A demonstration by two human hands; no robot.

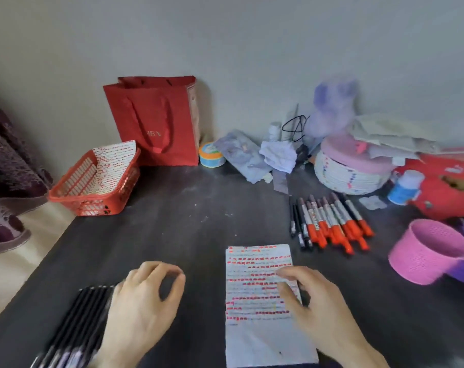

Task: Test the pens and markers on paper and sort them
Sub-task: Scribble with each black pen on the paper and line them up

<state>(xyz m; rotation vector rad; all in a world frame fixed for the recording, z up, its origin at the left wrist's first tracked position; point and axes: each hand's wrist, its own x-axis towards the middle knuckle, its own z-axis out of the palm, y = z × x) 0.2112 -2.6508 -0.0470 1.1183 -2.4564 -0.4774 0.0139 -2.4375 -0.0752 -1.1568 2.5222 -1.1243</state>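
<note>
A sheet of paper (262, 335) covered in rows of red and grey test marks lies on the dark table (188, 235) in front of me. My right hand (321, 312) rests on the sheet's right edge and holds a thin dark pen (303, 296) under its fingers. My left hand (143, 304) hovers left of the sheet with its fingers loosely curled and nothing in it. Its heel is beside a row of black pens (74, 328) at the lower left. Several markers with red caps (331, 224) lie side by side beyond the sheet to the right.
A red plastic basket (74, 200) holding a marked sheet stands at the table's left edge, with a red paper bag (156, 123) behind it. A pink tub (424, 261) lies at the right. A woven round box (350, 171) and clutter line the back wall.
</note>
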